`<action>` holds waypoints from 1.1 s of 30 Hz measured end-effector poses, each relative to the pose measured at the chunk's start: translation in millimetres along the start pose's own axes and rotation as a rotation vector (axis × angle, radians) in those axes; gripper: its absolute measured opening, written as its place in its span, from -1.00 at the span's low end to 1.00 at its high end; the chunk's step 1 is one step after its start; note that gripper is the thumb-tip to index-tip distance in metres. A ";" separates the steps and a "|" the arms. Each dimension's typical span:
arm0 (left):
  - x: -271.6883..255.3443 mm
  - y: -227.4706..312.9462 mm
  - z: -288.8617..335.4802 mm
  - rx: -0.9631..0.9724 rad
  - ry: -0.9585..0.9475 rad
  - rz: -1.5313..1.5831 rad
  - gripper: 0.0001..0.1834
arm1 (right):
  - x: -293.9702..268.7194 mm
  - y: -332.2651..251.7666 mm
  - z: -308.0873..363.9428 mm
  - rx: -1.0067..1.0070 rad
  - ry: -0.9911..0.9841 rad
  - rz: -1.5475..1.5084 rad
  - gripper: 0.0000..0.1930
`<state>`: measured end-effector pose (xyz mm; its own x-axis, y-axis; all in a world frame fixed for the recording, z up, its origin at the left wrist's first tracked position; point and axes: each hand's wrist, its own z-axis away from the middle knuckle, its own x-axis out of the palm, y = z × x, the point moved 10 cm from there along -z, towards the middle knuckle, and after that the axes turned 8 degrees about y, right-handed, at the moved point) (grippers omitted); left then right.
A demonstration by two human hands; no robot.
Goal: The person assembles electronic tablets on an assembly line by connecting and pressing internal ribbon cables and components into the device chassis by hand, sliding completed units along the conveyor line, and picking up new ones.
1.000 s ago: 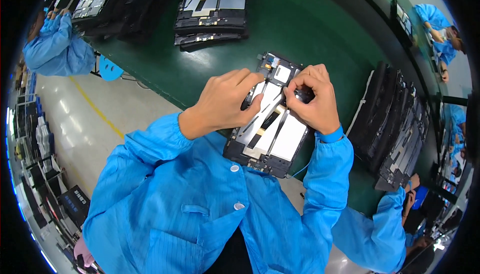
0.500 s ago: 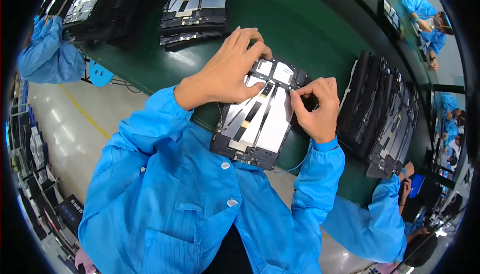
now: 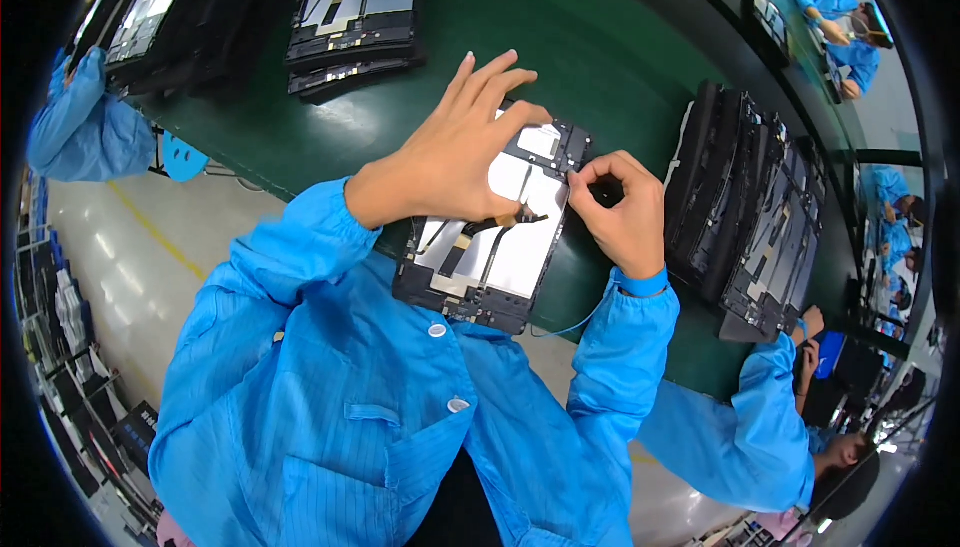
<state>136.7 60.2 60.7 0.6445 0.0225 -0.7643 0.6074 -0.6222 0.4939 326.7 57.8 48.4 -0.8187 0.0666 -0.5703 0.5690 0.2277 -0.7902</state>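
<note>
An opened tablet (image 3: 538,247), with a black frame, silvery inner panel and dark ribbon cables, lies tilted in front of me, its lower end close to my coat. My left hand (image 3: 450,152) reaches over it from the left with fingers spread. The index finger is at the far end, and the thumb lies by a ribbon cable (image 3: 527,215) whose end stands bent up off the panel. At the tablet's upper right edge, my right hand (image 3: 625,212) pinches thumb and index finger together; whatever is between those fingertips is too small to make out.
Similar opened tablets stand in a leaning row (image 3: 745,207) at the right. Another stack (image 3: 355,17) lies at the far left of the green table (image 3: 560,37). A co-worker's blue sleeve (image 3: 770,437) is at lower right; another person's sleeve (image 3: 95,127) is at left.
My left thumb has moved down the panel, and the ribbon cable's end now stands up beside it. My left fingers have spread wider. My right hand still pinches at the edge.
</note>
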 end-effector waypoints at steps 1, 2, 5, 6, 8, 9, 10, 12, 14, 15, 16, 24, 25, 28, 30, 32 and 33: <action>-1.0 5.5 2.4 0.023 0.040 0.017 -0.06 | -0.1 -1.1 -0.3 0.000 -0.007 -0.016 -0.82; -0.1 9.1 4.0 0.024 0.039 0.019 -0.06 | -0.4 -1.6 -0.6 -0.001 -0.014 -0.032 -0.82; -3.3 24.3 7.8 0.077 0.094 0.162 -0.19 | -1.4 0.5 -0.1 0.009 -0.032 -0.009 -0.82; -1.9 24.7 9.8 0.077 0.091 0.163 -0.19 | -2.6 0.3 0.1 0.012 -0.031 -0.009 -0.82; 3.9 30.3 14.6 0.135 0.042 0.153 -0.37 | -3.0 -0.4 0.0 0.025 -0.046 -0.052 -0.82; -3.3 36.1 14.1 0.166 0.113 0.133 -0.49 | -3.1 0.0 -0.2 0.027 -0.046 -0.052 -0.82; -2.8 36.4 15.0 0.165 0.112 0.134 -0.49 | -2.9 -0.3 0.3 0.020 -0.048 -0.046 -0.83; 2.6 33.9 16.7 0.143 0.069 0.113 -0.52 | -2.7 -0.6 0.8 0.014 -0.052 -0.039 -0.83; 1.5 35.0 16.9 0.158 0.089 0.113 -0.53 | -2.3 -0.1 1.0 0.016 -0.052 -0.032 -0.83; -0.1 36.3 17.2 0.174 0.111 0.112 -0.54 | -2.0 -0.1 1.0 0.017 -0.053 -0.031 -0.83; 0.5 35.8 17.2 0.173 0.110 0.113 -0.54 | -1.6 0.1 0.7 0.019 -0.054 -0.026 -0.83; 2.5 34.9 15.8 0.155 0.092 0.084 -0.54 | -1.2 0.4 0.6 0.017 -0.053 -0.016 -0.82; 2.5 35.6 15.2 0.155 0.090 0.086 -0.54 | -1.3 -0.4 0.3 0.009 -0.054 -0.017 -0.82; 4.8 34.1 13.6 0.127 0.069 0.103 -0.56 | -1.4 -1.1 0.4 0.005 -0.053 -0.020 -0.82; 5.4 33.8 12.7 0.134 0.071 0.102 -0.57 | -2.4 -1.0 0.6 0.007 -0.052 -0.022 -0.82; 5.7 33.5 12.0 0.139 0.063 0.104 -0.57 | -0.8 2.0 0.7 0.040 -0.073 -0.034 -0.81; 5.9 33.5 11.8 0.143 0.058 0.106 -0.56 | -0.7 1.4 -0.1 0.042 -0.072 -0.034 -0.81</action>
<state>155.4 30.2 67.9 0.7293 -0.0067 -0.6842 0.4653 -0.7283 0.5030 328.0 58.2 47.8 -0.8308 -0.0106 -0.5565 0.5450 0.1881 -0.8171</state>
